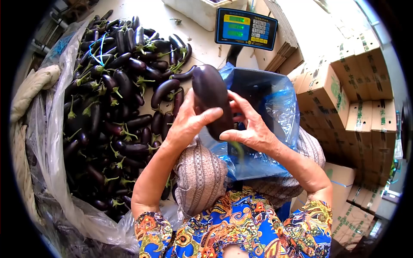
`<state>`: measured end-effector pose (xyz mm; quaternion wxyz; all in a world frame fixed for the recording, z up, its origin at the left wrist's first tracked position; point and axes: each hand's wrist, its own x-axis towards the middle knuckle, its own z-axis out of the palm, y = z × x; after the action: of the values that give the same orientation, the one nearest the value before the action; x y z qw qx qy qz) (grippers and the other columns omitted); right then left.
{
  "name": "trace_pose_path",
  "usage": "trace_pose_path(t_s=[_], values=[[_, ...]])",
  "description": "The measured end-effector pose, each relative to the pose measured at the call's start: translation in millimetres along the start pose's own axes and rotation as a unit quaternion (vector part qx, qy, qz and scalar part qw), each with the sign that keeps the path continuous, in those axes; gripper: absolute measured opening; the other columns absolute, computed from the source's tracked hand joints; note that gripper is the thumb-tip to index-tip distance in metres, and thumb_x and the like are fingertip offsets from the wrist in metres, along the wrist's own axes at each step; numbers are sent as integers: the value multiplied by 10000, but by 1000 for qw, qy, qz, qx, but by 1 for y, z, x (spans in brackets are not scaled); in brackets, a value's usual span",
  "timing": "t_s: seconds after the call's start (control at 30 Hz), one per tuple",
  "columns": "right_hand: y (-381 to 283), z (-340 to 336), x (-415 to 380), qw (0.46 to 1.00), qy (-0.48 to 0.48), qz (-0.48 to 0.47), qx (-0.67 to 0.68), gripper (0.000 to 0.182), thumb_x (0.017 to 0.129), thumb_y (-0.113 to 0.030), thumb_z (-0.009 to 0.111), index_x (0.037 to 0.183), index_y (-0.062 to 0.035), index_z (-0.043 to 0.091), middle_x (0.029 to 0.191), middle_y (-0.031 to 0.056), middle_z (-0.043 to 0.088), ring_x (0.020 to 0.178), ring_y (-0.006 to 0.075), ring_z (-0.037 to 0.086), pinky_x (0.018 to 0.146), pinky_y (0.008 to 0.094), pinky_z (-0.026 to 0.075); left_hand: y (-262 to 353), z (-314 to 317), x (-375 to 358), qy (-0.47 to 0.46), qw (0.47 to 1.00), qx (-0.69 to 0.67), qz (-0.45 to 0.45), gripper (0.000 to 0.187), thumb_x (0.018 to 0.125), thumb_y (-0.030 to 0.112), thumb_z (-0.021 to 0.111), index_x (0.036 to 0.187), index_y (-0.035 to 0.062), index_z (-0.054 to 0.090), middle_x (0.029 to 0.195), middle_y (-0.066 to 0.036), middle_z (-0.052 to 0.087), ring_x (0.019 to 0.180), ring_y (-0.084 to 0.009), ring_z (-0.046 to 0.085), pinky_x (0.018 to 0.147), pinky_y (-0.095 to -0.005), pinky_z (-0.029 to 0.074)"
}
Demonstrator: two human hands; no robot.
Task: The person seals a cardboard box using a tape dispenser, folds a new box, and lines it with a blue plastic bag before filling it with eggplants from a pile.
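Note:
A large dark purple eggplant (211, 88) is held up in front of me, its stem end pointing down toward my body. My left hand (191, 118) grips its left side, thumb lying across the skin. On the other side my right hand (249, 122) is closed round the lower right part, its thumb near the stem end. Just behind and below the hands stands a crate lined with blue plastic (279, 116); its inside is partly hidden by my hands. To the left lies a big heap of eggplants (124, 81) with green stems.
A scale display (246, 28) rises on a post behind the crate. Stacked cardboard boxes (322, 94) fill the right side. Clear plastic sheeting (53, 142) edges the heap at left. A white foam box (202, 13) is at the back.

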<state>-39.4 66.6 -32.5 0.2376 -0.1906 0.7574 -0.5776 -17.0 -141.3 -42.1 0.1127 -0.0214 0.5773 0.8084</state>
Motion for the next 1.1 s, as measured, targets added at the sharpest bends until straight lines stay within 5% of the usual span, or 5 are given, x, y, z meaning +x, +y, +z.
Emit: trace_pose_path(t_s=[0.17, 0.2, 0.33, 0.73, 1.1], values=[[-13, -8, 4, 1000, -14, 15, 22, 897, 788, -260, 832, 1524, -98, 345, 1387, 152, 507, 1260, 250, 531, 1028, 392, 464, -15, -14, 4, -10, 985, -171, -29, 696, 884, 229, 726, 1449, 24, 375, 1342, -118, 543, 1224, -221, 549, 1071, -385, 430], [-13, -9, 6, 1000, -5, 4, 16, 1009, 751, -336, 861, 1549, -107, 287, 1483, 192, 415, 1353, 311, 446, 1096, 427, 405, -20, -14, 5, -16, 977, -210, -40, 697, 892, 238, 720, 1455, 26, 368, 1355, -117, 533, 1236, -220, 542, 1075, -387, 427], [-7, -19, 14, 929, 6, -241, -282, 1356, 568, -607, 863, 1589, -128, 111, 1614, 246, 118, 1490, 429, 147, 1196, 517, 199, -28, -8, 13, -45, 975, -218, -20, 706, 919, 333, 694, 1454, 9, 369, 1388, -118, 514, 1281, -230, 515, 1105, -414, 401], [1, -47, 18, 898, -73, -204, -383, 1505, 348, -556, 899, 1581, -124, 153, 1623, 239, 92, 1497, 445, 118, 1134, 564, 254, -39, -2, 22, -135, 957, -243, -83, 833, 877, 323, 735, 1518, 41, 282, 1408, -107, 482, 1290, -224, 496, 1078, -398, 421], [-6, -45, 15, 899, -61, -191, -390, 1443, 361, -488, 933, 1563, -126, 221, 1614, 262, 94, 1472, 506, 130, 1123, 574, 262, -36, 2, 24, -136, 959, -235, -82, 847, 854, 302, 743, 1516, 31, 289, 1431, -118, 467, 1312, -228, 478, 1095, -395, 407]])
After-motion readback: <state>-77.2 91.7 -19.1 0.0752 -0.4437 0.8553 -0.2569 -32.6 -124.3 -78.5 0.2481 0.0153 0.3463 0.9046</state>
